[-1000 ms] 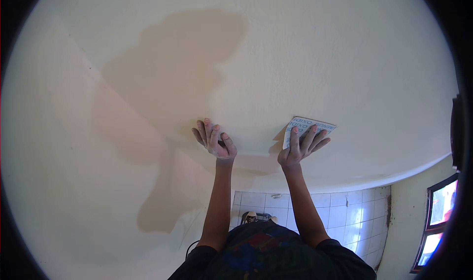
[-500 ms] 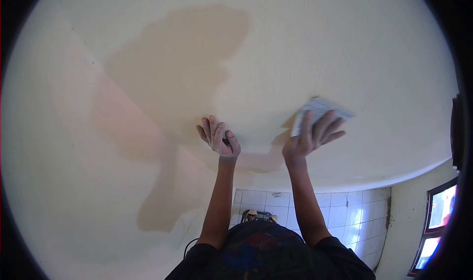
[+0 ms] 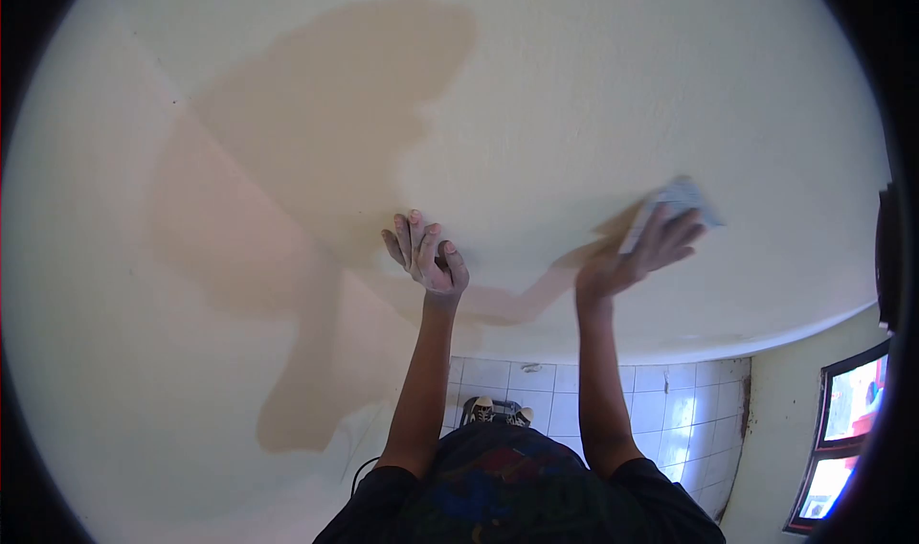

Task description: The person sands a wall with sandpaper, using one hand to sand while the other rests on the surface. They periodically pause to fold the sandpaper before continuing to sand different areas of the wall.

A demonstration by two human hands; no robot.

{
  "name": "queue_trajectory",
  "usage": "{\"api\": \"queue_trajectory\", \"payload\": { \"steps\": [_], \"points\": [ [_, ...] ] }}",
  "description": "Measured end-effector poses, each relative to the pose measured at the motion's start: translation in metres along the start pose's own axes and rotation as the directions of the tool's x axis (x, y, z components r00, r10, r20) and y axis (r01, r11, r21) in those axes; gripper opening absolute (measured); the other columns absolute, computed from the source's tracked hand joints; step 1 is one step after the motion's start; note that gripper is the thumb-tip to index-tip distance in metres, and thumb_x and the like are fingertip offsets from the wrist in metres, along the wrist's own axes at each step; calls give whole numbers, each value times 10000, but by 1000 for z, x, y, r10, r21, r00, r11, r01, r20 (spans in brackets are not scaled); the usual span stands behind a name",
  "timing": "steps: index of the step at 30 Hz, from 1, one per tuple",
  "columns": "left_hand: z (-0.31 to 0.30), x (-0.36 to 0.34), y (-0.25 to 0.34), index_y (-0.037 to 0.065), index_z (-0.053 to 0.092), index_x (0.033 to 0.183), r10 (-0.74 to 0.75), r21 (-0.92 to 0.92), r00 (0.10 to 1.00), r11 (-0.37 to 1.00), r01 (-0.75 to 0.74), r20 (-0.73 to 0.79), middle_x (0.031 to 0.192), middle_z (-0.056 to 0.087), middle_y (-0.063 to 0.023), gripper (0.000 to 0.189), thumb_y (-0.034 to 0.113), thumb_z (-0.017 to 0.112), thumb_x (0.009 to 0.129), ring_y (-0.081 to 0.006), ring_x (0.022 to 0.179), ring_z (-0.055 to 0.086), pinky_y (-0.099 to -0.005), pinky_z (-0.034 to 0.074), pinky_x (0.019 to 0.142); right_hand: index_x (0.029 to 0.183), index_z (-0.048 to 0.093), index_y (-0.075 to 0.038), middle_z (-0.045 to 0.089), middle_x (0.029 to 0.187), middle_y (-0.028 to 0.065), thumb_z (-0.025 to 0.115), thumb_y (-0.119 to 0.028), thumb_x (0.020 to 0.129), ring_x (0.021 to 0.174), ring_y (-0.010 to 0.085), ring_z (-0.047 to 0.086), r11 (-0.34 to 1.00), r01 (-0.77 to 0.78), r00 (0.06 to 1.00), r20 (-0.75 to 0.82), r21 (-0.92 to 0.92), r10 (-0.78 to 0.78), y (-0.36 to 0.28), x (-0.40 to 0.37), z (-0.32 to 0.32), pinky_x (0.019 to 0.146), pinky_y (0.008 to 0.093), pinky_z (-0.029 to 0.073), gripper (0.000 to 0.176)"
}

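Against the pale wall (image 3: 555, 84), my right hand (image 3: 643, 249) holds a folded sheet of sandpaper (image 3: 682, 195) flat under its fingers. The sheet's light, printed back shows beyond the fingertips, and both hand and sheet are slightly blurred. To the left, my left hand (image 3: 429, 257) is raised close to the wall with its fingers apart and loosely bent. Nothing is in it, and pale dust coats its fingers and palm.
A wall corner (image 3: 249, 180) runs diagonally at the left, crossed by large shadows. Below, my shoes (image 3: 483, 410) stand on a dark support over the white tiled floor (image 3: 531, 376). A dark-framed window (image 3: 838, 439) is at the lower right.
My right hand has moved right and slightly up across the wall with the sandpaper. My left hand stays nearly in place, and the view has shifted a little.
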State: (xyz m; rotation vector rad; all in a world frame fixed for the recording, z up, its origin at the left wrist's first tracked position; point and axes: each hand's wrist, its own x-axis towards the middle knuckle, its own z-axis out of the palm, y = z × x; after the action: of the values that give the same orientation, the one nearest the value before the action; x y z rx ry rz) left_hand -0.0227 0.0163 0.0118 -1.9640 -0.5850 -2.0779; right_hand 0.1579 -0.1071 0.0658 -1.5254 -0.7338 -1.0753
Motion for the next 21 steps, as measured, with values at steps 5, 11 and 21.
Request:
{"api": "queue_trajectory", "payload": {
  "steps": [5, 11, 21],
  "points": [
    [-4, 0, 0, 28, 454, 1231, 0, 3, 1000, 1000, 0, 30, 1437, 401, -203, 310, 163, 440, 952, -397, 1400, 246, -555, 57, 1132, 1228, 619, -298, 301, 1521, 100, 480, -86, 863, 1436, 366, 138, 909, 410, 880, 227, 78, -417, 32, -113, -4, 1095, 656, -49, 444],
    [-4, -1, -4, 33, 455, 1238, 21, -7, 999, 1000, -21, 49, 1449, 383, -205, 313, 154, 436, 950, -398, 1410, 220, -556, 41, 1132, 1197, 632, -302, 358, 1494, 57, 488, -267, 934, 1434, 327, 171, 943, 331, 935, 121, 33, -333, 59, -31, -17, 1123, 623, -11, 301],
    [-4, 0, -4, 39, 450, 1223, 20, -1, 998, 1000, -20, 59, 1446, 383, -213, 294, 144, 432, 949, -407, 1405, 228, -564, 40, 1130, 1196, 650, -212, 294, 1522, 112, 458, -242, 914, 1436, 377, 123, 934, 350, 910, 213, 72, -357, 29, -97, -2, 1108, 633, -38, 342]
  ]
}}
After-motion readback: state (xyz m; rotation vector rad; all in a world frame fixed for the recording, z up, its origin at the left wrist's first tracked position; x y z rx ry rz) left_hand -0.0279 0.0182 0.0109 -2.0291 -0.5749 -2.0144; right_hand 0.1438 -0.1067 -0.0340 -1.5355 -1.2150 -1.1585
